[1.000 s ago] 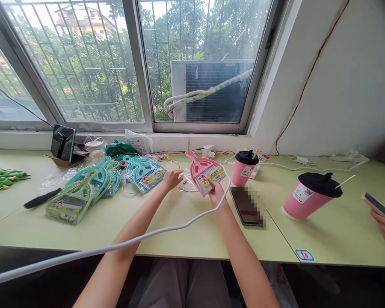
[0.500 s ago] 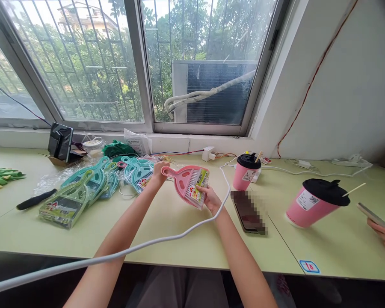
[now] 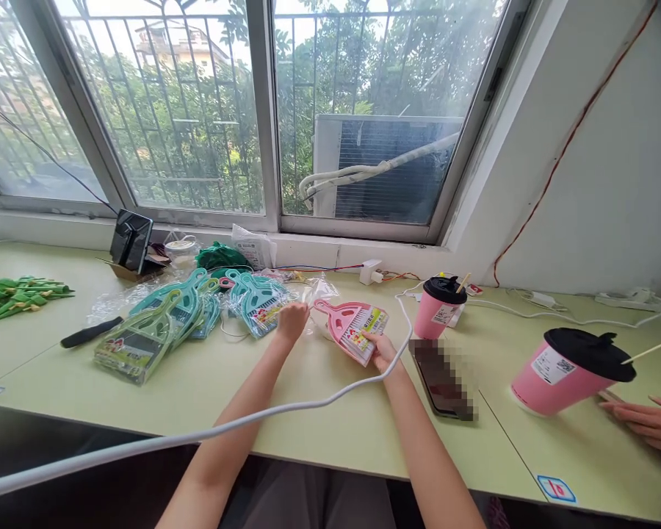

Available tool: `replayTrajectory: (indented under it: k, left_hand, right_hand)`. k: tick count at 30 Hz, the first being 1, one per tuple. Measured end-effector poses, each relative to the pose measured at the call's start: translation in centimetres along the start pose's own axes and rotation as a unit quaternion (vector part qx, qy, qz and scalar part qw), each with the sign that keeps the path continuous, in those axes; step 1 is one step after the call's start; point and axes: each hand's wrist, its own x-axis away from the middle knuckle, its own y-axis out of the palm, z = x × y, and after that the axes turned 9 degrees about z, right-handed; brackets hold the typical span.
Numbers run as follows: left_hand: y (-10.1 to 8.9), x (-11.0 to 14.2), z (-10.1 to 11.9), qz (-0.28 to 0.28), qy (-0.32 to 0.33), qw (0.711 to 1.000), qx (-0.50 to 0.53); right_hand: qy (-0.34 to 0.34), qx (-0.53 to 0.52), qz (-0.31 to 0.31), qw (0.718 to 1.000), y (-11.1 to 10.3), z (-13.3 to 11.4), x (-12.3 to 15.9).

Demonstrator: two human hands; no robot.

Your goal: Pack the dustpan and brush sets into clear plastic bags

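A pink dustpan (image 3: 338, 321) with a small brush and a printed label lies tilted above the table. My right hand (image 3: 383, 351) is closed on its wide, labelled end, thumb on top. To the left of the dustpan's handle, my left hand (image 3: 293, 322) is closed in a fist at a clear plastic bag (image 3: 324, 288), whose thin film shows beside the knuckles and around the handle's end. Close to the left hand lie turquoise dustpan sets (image 3: 253, 297). Farther left, a green dustpan set (image 3: 135, 342) lies in clear wrapping on other turquoise ones.
A white cable (image 3: 308, 406) crosses in front of my forearms. To the right are a phone (image 3: 441, 378), a pink cup (image 3: 438, 312) and a larger pink cup (image 3: 567, 375). Another person's hand (image 3: 653, 422) rests at the right edge. A black-handled tool (image 3: 91, 333) lies left.
My left hand has come off the dustpan's handle, and clear film now shows between them. The view has shifted left. The other person's hand has moved nearer the large cup.
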Motion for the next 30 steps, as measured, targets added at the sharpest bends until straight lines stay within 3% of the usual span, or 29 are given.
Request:
replayTrajectory:
  k: [2, 4, 7, 12, 17, 21, 23, 24, 25, 27, 30]
  left_hand:
    - [0.2, 0.3, 1.1, 0.002, 0.023, 1.000, 0.002]
    - [0.4, 0.6, 2.1, 0.004, 0.037, 0.999, 0.010]
    - [0.5, 0.9, 3.1, 0.013, 0.057, 0.998, 0.022]
    - [-0.1, 1.2, 3.1, 0.078, 0.088, 0.992, 0.034]
    - [-0.6, 1.6, 2.8, 0.117, 0.088, 0.979, 0.141]
    - [-2.3, 0.7, 2.2, 0.215, 0.009, 0.948, 0.236]
    - [-3.7, -0.4, 0.4, 0.262, -0.076, 0.916, 0.294]
    - [-4.4, -0.9, -0.8, 0.259, -0.118, 0.898, 0.335]
    - [-5.0, -1.4, -2.3, 0.227, -0.152, 0.878, 0.392]
    - [-5.8, -1.9, -5.4, 0.095, -0.178, 0.824, 0.530]
    - [-6.0, -1.5, -8.4, -0.115, -0.136, 0.742, 0.647]
  right_hand:
    - [0.077, -0.004, 0.009, 0.997, 0.4, 0.4, 0.0]
    - [0.108, -0.017, 0.023, 0.994, 0.8, 0.6, 0.0]
    - [0.083, -0.023, 0.035, 0.996, 1.4, 0.7, 0.2]
    - [0.073, -0.037, 0.066, 0.994, 1.9, 0.9, 0.5]
    - [0.028, -0.086, 0.067, 0.994, 2.0, 1.4, 0.3]
    - [0.007, -0.117, 0.032, 0.993, 1.9, 1.2, 0.3]
    - [0.011, -0.116, 0.001, 0.993, 1.7, 1.0, 0.3]
    - [0.015, -0.110, -0.016, 0.994, 1.6, 0.9, 0.4]
    - [0.021, -0.102, -0.033, 0.994, 1.6, 0.8, 0.4]
    - [0.038, -0.084, -0.063, 0.994, 1.6, 0.8, 0.5]
    - [0.070, -0.056, -0.093, 0.992, 1.7, 0.9, 0.6]
